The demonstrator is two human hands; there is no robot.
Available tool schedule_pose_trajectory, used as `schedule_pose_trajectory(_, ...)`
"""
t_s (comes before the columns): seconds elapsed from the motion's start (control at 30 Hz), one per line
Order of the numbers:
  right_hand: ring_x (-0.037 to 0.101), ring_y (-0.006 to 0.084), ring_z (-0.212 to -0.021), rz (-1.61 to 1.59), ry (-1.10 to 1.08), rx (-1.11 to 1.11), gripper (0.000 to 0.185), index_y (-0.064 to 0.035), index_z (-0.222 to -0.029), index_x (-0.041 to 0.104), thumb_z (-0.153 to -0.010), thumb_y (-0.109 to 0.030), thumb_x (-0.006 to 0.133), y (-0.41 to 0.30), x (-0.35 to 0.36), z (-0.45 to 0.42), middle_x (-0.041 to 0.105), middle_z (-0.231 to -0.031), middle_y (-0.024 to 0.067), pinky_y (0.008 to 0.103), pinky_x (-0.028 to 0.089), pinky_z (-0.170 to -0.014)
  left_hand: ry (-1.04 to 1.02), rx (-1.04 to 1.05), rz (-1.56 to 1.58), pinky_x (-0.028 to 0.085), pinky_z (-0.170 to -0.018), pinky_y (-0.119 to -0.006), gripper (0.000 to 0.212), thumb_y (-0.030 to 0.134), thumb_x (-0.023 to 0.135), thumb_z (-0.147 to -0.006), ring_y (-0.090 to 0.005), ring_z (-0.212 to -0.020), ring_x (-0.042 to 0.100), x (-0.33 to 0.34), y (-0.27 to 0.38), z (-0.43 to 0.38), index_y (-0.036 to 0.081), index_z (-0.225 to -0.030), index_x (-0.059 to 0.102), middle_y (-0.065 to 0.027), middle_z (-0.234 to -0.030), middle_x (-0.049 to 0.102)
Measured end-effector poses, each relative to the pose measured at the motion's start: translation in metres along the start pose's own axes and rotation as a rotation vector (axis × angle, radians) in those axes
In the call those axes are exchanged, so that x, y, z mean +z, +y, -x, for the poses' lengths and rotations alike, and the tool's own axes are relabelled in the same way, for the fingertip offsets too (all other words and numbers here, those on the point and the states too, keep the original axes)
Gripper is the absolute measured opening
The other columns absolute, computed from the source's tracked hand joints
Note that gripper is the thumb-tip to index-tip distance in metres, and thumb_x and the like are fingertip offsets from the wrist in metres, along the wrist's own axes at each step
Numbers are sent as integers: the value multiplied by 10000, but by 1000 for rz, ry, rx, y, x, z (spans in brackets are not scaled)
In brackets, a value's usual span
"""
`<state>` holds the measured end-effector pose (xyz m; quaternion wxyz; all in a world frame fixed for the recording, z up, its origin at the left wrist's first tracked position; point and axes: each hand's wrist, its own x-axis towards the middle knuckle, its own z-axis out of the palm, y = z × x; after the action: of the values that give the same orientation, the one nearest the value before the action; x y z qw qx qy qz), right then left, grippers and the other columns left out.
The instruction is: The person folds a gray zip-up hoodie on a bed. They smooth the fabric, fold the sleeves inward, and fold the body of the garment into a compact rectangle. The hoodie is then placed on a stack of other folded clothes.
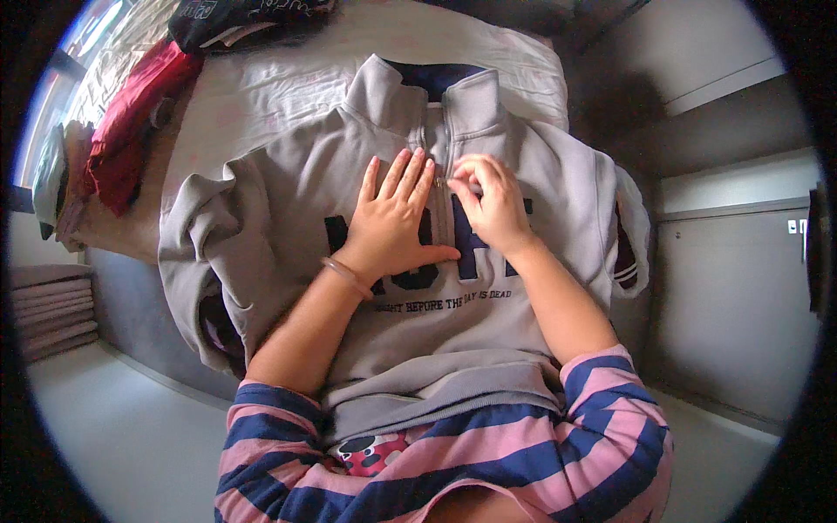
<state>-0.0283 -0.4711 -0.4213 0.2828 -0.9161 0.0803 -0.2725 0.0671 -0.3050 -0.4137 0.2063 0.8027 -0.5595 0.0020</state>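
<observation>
A light grey half-zip sweatshirt lies front up, its collar away from me and its neck zipper partly open. Dark letters and a line of writing cross its chest. My left hand rests flat on the chest left of the zipper, fingers spread, thumb across the zipper line. Beside the metal zipper slider, my right hand has its thumb and forefinger bent together; whether the pull is between them cannot be told. The sweatshirt's left-side sleeve is bunched up, and its hem lies against my body.
Under the sweatshirt is a bed with a white sheet. Red cloth and other garments are heaped at the left, with a black garment at the far edge. Folded grey cloth is stacked at lower left. A grey cabinet door stands at right.
</observation>
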Motion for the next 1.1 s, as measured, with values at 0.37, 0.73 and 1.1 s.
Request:
schedule_pose_trajectory(0.37,592,275,-896,308,247,-33,140,-100,-840,595,-784,-177,697,52,40,-85,621,-907,53,414,431,-776,34,18,32,88,-1153,-497,1148,776,591,-619,-247,-1406,268,2,-3,0,-28,-1405,359,-157,-1472,357)
schedule_pose_trajectory(0.73,598,277,-977,334,305,0,230,-117,-986,627,-799,-231,696,69,55,-105,655,-1048,57,408,406,-898,4,-20,43,109,-1157,-459,1090,755,577,-677,-249,-1413,248,-2,-3,-2,-4,-1422,339,-136,-1493,329)
schedule_pose_trajectory(1.1,305,279,-1385,391,-195,-80,543,-86,-1365,468,-927,-407,463,27,26,-43,391,-1458,133,448,182,-1145,135,-159,-49,192,-1148,-413,601,444,518,-907,-254,-1386,302,7,-33,-14,126,-1407,419,-75,-1463,396)
